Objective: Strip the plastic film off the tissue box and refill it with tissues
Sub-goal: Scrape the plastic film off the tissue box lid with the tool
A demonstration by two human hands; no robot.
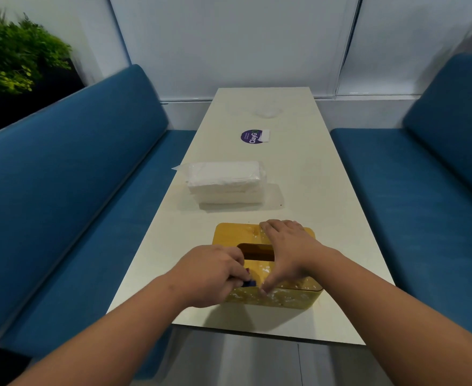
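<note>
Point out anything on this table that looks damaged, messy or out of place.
The yellow tissue box is flecked with whitish scraps across its lid and front, seemingly film remnants. The left hand pinches a small blue object against it; the right hand steadies the lid.

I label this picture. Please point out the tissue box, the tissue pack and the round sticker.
Tissue box (230, 234): head view, far left of lid.
Tissue pack (225, 176): head view, top face.
Sticker (250, 137): head view, purple middle.
</note>
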